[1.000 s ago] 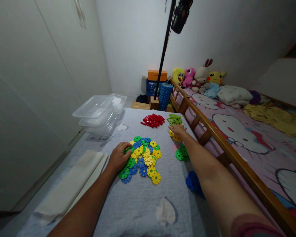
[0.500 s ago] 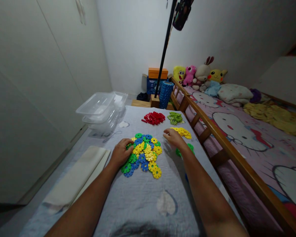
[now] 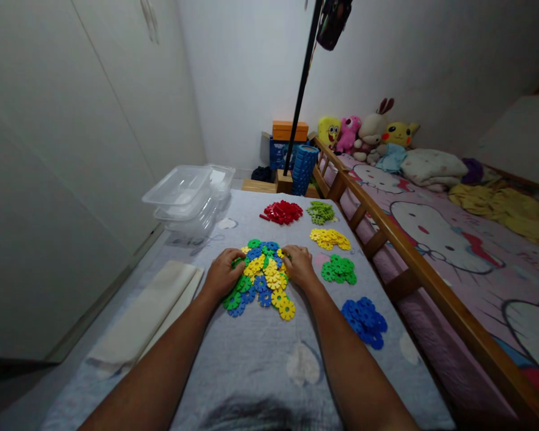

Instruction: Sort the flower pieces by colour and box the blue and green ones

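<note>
A heap of mixed green, yellow and blue snowflake discs (image 3: 264, 281), the slotted plastic building kind, lies in the middle of the table. My left hand (image 3: 224, 273) rests against its left edge, thumb and fingers curled around a green snowflake disc (image 3: 237, 262). At the heap's right edge, my right hand (image 3: 299, 264) has its fingers bent in over the discs. A yellow disc (image 3: 279, 254) shows beside its fingertips; what lies between them is hidden. To the right are single-colour piles: yellow discs (image 3: 330, 239), green discs (image 3: 339, 269) and blue discs (image 3: 365, 322).
Red pieces (image 3: 282, 212) and light green pieces (image 3: 320, 212) sit at the far end. Stacked clear plastic boxes (image 3: 179, 191) and a folded cream cloth (image 3: 148, 314) are on the left. A wooden bed rail (image 3: 386, 239) borders the right; a black pole (image 3: 302, 90) stands beyond.
My right hand has moved left and toward me, from beside the yellow pile to the mixed heap, uncovering the green and blue piles. My left hand stays at the heap's left edge.
</note>
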`<move>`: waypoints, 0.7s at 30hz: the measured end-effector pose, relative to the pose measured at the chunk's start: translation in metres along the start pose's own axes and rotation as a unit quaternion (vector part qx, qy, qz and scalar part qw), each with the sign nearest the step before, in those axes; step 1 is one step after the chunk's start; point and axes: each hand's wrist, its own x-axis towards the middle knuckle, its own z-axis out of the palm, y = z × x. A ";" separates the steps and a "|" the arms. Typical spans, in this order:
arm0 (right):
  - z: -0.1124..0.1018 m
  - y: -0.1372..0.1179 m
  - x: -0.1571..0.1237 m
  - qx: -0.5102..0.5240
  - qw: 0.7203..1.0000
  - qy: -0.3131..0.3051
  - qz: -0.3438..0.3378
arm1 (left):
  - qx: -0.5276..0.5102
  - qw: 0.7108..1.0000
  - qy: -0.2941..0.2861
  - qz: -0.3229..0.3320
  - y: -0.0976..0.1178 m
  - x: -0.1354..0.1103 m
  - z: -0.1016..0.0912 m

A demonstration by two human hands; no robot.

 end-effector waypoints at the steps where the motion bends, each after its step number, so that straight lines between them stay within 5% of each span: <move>1: 0.000 0.000 -0.001 -0.003 1.000 0.003 0.000 | 0.002 1.000 -0.001 0.000 0.000 0.000 0.000; 6: -0.001 0.006 0.001 -0.010 0.999 0.047 -0.001 | 0.011 1.000 -0.001 0.000 -0.002 0.001 0.000; 12: -0.020 0.030 0.014 0.046 0.979 0.187 0.062 | 0.001 1.000 -0.003 -0.003 -0.004 0.001 0.001; 17: -0.039 0.060 0.029 0.086 0.955 0.207 0.192 | 0.004 1.000 -0.007 -0.005 -0.004 0.002 0.002; 21: -0.046 0.076 0.045 0.059 0.950 0.200 0.232 | 0.006 1.000 -0.008 -0.007 -0.003 0.001 0.002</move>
